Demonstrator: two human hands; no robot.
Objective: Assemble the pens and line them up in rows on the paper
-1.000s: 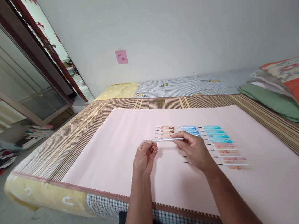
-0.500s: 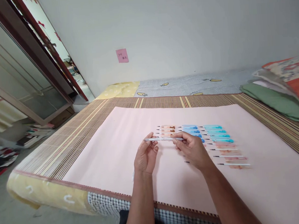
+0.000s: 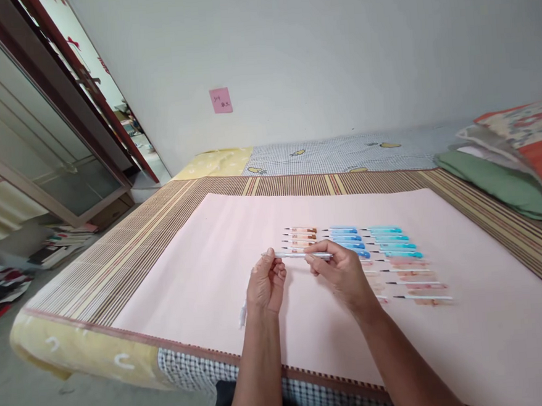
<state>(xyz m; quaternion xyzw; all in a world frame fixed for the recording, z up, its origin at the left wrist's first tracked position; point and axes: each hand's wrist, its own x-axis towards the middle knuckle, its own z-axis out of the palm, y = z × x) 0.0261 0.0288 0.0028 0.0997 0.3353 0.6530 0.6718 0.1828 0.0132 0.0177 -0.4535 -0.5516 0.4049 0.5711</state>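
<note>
A slim, whitish, see-through pen [image 3: 294, 255] is held level between my two hands above the pink sheet [image 3: 188, 283]. My left hand [image 3: 265, 288] pinches its left end between thumb and fingers, the other fingers curled. At the right end, my right hand [image 3: 344, 278] grips the pen between thumb and forefinger. Beyond the hands lie rows of pens: brown ones [image 3: 304, 230], blue ones [image 3: 345, 230], teal ones [image 3: 387, 238] and pinkish ones [image 3: 423, 287], many with dark tips pointing left. My right hand hides part of these rows. Beside my left wrist lies another whitish pen-like piece [image 3: 242, 315], partly covered.
The sheet lies on a striped mat [image 3: 156, 223] over a bed with a checked cover [image 3: 199, 369]. Folded green cloth [image 3: 492, 184] and a patterned orange pillow [image 3: 540, 141] are at the right. A pink note [image 3: 221, 100] is stuck on the wall.
My right hand has shifted slightly left and down along the pen, uncovering more pinkish pens. My left hand has moved slightly right, and more of the whitish piece beside its wrist shows.
</note>
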